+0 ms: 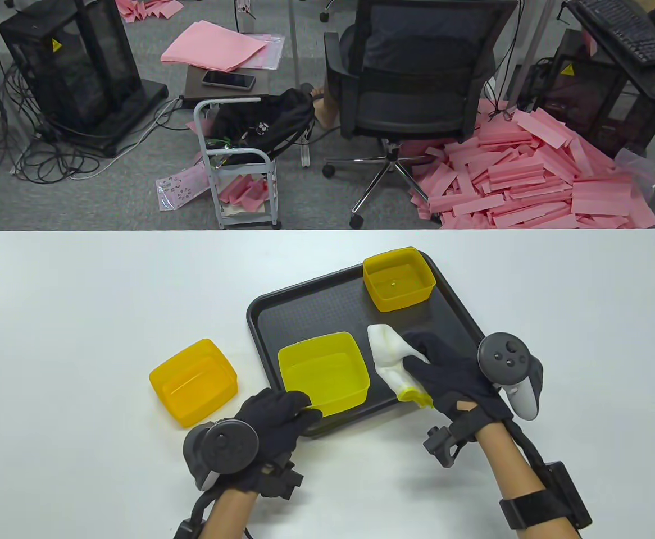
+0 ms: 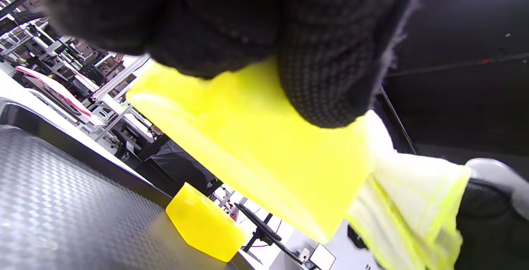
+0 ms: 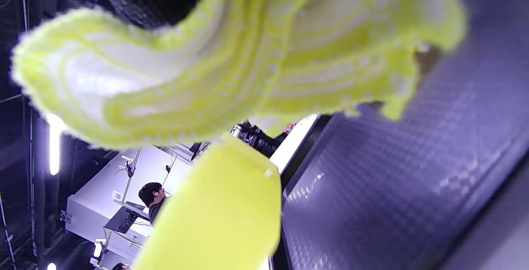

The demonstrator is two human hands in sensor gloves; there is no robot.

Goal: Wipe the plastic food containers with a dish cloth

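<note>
While the left hand grips the near container's front rim, the right hand holds the bunched cloth. Both sit over the tray's near edge.

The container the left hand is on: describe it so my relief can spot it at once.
Find the black tray mid-table. Two yellow containers sit on it; take the near container at its front-left, the larger one, which the left hand grips at the near rim. The third container sits off the tray.
</note>
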